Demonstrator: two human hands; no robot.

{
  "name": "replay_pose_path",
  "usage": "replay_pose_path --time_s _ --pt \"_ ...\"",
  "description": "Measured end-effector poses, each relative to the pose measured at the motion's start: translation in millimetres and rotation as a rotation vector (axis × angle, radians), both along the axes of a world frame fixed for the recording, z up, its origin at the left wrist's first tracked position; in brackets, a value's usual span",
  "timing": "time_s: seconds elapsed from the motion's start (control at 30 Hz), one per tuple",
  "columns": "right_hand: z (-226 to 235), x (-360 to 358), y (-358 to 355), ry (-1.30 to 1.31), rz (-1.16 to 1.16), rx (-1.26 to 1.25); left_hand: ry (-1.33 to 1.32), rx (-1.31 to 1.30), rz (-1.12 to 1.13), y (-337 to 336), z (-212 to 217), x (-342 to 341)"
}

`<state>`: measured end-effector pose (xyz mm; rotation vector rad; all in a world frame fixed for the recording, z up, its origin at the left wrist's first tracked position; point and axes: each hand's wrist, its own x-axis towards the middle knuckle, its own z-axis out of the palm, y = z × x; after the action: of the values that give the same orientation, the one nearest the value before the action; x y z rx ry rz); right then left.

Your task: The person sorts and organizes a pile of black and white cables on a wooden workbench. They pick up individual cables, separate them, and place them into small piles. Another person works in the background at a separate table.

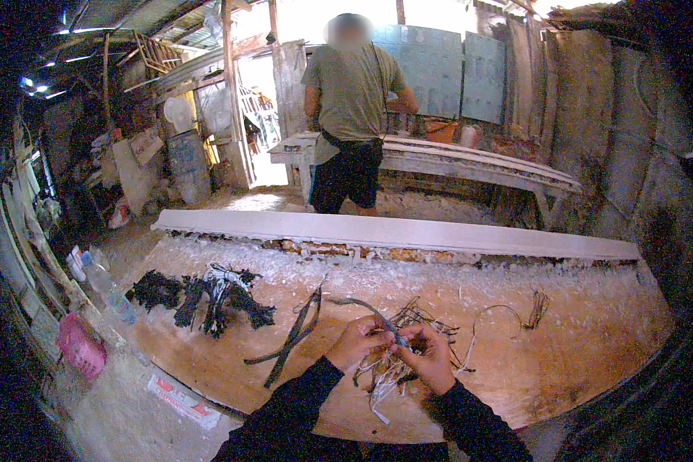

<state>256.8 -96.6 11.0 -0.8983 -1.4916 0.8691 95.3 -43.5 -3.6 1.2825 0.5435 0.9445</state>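
My left hand (354,344) and my right hand (430,357) meet over the workbench, fingertips pinched on a narrow dark grey strip (368,306). One end of the strip arcs away to the left, past my left fingers. Beneath my hands lies a loose tangle of thin white and dark strands (389,380), partly hidden by them. Left of my left hand, dark flat strips (296,336) cross each other on the wood. Further left rest dark bundles of short ties (155,290), with a bundle of black and white ones (222,296) beside them.
A long pale board (393,231) runs along the far edge of the workbench (562,346). A thin wire-like loop (487,309) lies at right. Clear plastic bottle (109,291) and pink bag (82,346) are at left. Beyond, a person (348,100) stands facing another bench (470,162).
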Motion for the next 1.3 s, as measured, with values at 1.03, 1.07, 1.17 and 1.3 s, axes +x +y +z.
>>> replay_pose_path --time_s 1.03,1.07,1.17,1.3 --pt "15.6 2.5 -4.7 0.425 0.220 -0.422 -0.196 -0.232 0.012 -13.7 11.6 1.5" --pt "15.1 2.5 -5.0 0.434 0.232 -0.412 -0.185 -0.236 0.028 -13.6 11.4 2.0" --pt "14.0 7.2 -3.6 0.335 0.289 -0.433 -0.177 -0.173 0.032 -12.5 12.0 0.3" --pt "9.7 9.1 -2.0 0.262 0.352 -0.449 -0.149 -0.134 -0.046 -11.4 16.0 -4.4"
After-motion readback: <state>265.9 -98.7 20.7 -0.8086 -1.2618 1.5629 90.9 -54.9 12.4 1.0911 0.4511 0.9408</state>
